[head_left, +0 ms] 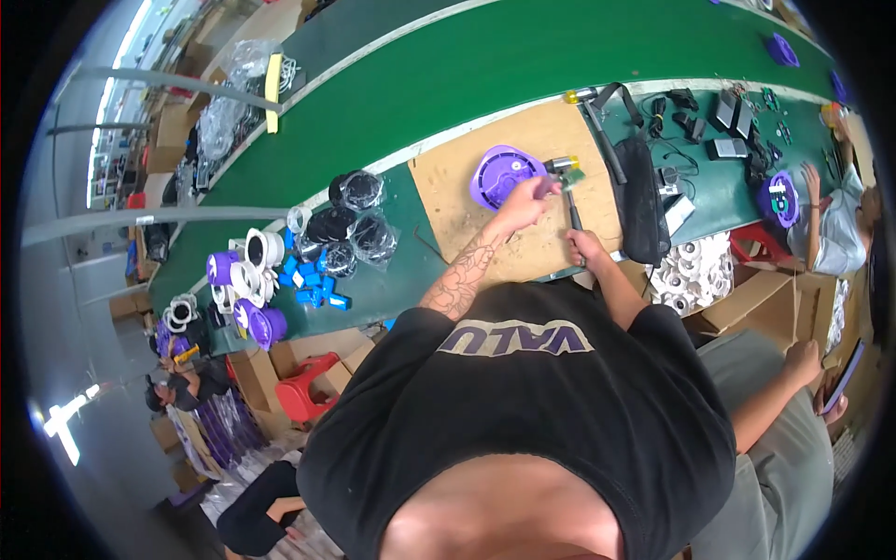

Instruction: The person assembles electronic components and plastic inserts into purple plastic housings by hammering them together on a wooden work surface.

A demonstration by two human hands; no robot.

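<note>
My right hand is closed round the dark handle of a hammer. Its yellow-and-metal head lies beside a round purple plastic housing with a dark ring inside. Over the housing's right edge reaches my left hand, its fingers pinched together. At those fingertips, in front of the hammer, shows a small green piece that looks like a circuit board. The housing sits on a brown board on the green bench.
A second hammer and a black mesh bag lie to the right, near adapters and cables. Leftward are bagged black parts, blue blocks and purple-white parts. A co-worker sits at far right.
</note>
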